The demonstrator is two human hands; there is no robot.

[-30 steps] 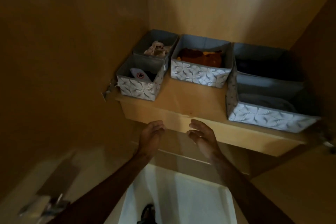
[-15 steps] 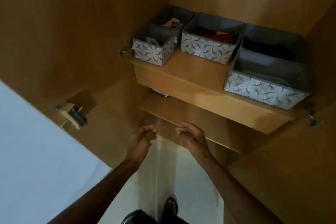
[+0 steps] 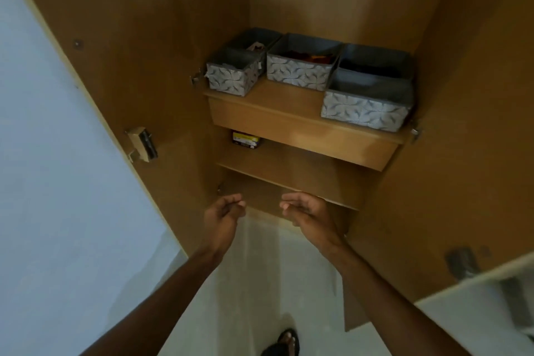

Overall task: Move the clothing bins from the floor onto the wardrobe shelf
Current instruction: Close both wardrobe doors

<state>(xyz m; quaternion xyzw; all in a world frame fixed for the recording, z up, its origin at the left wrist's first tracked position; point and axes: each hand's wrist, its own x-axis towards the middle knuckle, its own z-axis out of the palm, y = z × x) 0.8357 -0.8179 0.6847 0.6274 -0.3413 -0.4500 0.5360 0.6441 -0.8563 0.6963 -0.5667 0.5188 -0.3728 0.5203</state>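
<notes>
I see my left hand (image 3: 224,218) and right hand (image 3: 310,217) held apart below the wardrobe shelf (image 3: 289,101), fingers (image 3: 232,202) loosely curled and holding nothing, while on that shelf the small bin (image 3: 231,82), middle bin (image 3: 299,75) and wide bin (image 3: 365,111) stand side by side.

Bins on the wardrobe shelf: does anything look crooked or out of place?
Mostly tidy. Only the front right bin stands out: it sits flush with the front edge of the shelf, while the middle bin is set well back.
</notes>
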